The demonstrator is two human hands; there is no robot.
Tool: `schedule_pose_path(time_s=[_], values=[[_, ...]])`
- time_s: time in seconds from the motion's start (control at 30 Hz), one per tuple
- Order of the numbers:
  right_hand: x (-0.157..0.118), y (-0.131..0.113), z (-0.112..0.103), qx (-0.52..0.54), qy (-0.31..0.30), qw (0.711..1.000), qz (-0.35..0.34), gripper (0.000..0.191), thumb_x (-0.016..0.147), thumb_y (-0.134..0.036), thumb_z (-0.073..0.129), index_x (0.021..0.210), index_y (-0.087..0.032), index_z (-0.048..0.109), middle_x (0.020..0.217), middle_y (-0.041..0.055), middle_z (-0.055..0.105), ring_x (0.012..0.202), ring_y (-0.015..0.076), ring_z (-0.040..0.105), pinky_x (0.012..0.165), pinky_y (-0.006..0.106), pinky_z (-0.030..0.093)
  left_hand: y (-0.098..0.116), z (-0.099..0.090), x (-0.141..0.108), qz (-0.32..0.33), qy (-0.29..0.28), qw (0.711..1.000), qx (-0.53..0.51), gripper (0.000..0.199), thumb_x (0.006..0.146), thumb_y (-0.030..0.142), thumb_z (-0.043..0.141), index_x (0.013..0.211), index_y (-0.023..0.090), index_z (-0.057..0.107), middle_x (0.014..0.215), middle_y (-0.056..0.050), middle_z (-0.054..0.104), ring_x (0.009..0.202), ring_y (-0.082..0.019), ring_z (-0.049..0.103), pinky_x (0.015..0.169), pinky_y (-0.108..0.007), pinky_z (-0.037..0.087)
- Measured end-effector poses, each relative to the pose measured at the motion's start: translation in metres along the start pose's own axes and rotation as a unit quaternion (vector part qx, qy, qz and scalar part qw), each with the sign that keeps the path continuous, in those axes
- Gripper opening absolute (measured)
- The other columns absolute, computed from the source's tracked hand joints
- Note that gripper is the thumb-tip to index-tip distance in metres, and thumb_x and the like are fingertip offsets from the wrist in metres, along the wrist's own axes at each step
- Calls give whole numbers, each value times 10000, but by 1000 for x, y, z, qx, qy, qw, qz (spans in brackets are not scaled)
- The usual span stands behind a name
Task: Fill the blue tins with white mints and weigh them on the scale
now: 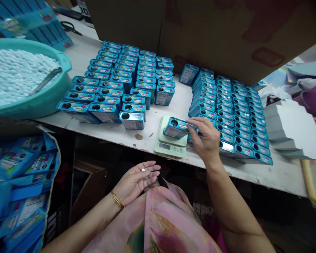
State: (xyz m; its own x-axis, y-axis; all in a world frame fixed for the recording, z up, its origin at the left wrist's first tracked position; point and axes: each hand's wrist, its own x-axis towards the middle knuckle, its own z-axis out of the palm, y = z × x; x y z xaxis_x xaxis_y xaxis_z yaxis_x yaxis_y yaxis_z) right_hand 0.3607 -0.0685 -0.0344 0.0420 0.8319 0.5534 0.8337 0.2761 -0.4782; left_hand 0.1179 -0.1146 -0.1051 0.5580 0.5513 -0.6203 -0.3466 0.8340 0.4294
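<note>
On the pale green scale (170,149) stands a small blue tin (175,128) with a round dark hole in its top. The fingers of my right hand (204,138) pinch the tin's right end. My left hand (137,181) is palm up below the table edge, with a small white candy (143,170) near the base of its fingers. Rows of similar blue tins (102,109) stand left of the scale. More tins (226,119) stand in rows to the right, several with white pieces on top.
A turquoise basin (64,66) of white candies and a metal scoop (46,80) is at the left. Below it, a carton (55,154) holds blue packaging. Scissors (70,27) lie behind. A large cardboard box (200,35) closes off the back; white cards (292,126) are at the right.
</note>
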Motion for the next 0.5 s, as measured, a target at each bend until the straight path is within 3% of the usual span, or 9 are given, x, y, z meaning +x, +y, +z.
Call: schedule_pose_path(time_s=[0.17,0.5], values=[[-22,4,-29,-17,72,996,46,147,785,-205,536,900,-226,625,900,31,630,883,168,579,825,359,453,-1,-7,5,27,21,999,-7,308,754,116,553,1061,99,562,1070,-159,585,861,-158,589,737,-242,472],[-39,11,-28,-27,36,997,62,159,791,-214,521,919,-226,615,937,37,621,917,176,566,850,378,442,0,-12,5,35,57,998,6,316,724,52,530,1026,110,603,1026,-116,577,770,-103,552,647,-188,448]])
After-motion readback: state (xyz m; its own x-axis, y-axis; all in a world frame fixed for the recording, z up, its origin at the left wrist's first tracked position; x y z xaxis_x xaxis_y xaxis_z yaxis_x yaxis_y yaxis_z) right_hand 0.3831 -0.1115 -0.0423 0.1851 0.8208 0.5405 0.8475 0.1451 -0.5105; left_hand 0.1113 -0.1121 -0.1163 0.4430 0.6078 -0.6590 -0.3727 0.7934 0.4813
